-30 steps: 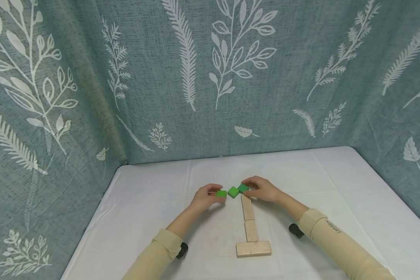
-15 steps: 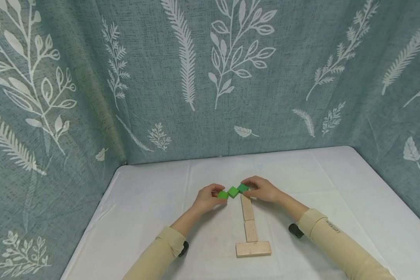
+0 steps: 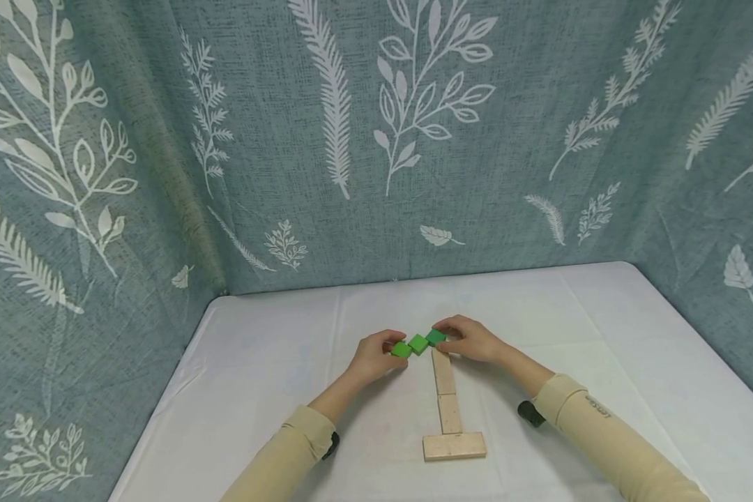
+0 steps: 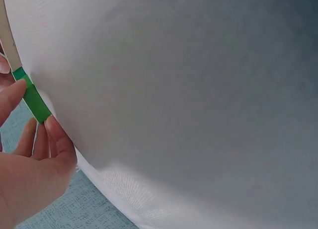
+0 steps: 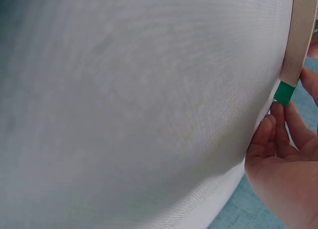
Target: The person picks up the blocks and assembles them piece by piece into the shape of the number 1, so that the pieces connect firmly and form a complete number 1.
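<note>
Three small green blocks lie in a slanting row in the head view. My left hand (image 3: 370,359) pinches the leftmost light green block (image 3: 401,350) between thumb and fingers; the left wrist view shows this green block (image 4: 37,104) too. Beside it sits the middle light green block (image 3: 418,344), their corners close or touching. At the right end, my right hand (image 3: 473,339) holds the darker green block (image 3: 436,337) between thumb and fingertips. That darker block (image 5: 284,93) meets the end of a wooden plank (image 5: 299,35) in the right wrist view.
Two narrow wooden planks, an upper one (image 3: 443,373) and a lower one (image 3: 450,414), run end to end toward a wider crosswise plank (image 3: 454,446). All lie on a white-covered table (image 3: 276,341). A patterned teal curtain (image 3: 364,230) surrounds its back and sides.
My left hand has shifted slightly right, turning its light green block and bringing it up against or close to the middle one. The right hand and the planks have stayed put.
</note>
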A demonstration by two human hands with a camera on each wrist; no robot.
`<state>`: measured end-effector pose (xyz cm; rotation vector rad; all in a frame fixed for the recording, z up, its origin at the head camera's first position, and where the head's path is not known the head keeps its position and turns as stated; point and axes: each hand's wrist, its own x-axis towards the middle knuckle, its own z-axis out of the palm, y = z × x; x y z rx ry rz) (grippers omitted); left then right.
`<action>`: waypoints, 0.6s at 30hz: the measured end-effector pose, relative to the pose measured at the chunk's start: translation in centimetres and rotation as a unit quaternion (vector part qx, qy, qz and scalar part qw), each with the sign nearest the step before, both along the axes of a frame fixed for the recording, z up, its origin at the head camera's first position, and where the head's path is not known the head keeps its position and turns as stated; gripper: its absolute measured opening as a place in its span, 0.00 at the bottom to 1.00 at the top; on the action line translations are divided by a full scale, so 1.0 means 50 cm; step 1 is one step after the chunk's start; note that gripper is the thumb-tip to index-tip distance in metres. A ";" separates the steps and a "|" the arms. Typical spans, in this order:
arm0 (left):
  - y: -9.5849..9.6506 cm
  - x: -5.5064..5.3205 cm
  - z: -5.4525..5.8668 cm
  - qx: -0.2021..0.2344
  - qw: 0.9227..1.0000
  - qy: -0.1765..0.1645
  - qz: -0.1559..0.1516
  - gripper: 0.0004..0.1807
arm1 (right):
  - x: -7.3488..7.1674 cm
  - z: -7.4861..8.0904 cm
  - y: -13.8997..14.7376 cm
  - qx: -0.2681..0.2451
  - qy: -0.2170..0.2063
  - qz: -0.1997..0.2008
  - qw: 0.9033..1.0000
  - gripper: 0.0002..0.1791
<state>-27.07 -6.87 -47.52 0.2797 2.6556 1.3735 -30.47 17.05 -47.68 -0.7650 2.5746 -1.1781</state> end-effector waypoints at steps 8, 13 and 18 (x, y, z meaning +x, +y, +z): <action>0.001 0.004 0.000 -0.005 1.000 0.013 -0.008 0.27 | 0.001 0.000 0.001 -0.001 -0.008 -0.003 1.000 0.23; 0.001 0.003 -0.003 0.006 1.000 0.022 -0.015 0.27 | 0.003 0.003 0.003 0.001 -0.011 -0.004 1.000 0.24; 0.001 0.003 -0.004 0.008 0.999 0.028 -0.021 0.28 | 0.005 0.004 0.005 0.002 -0.013 -0.006 1.000 0.24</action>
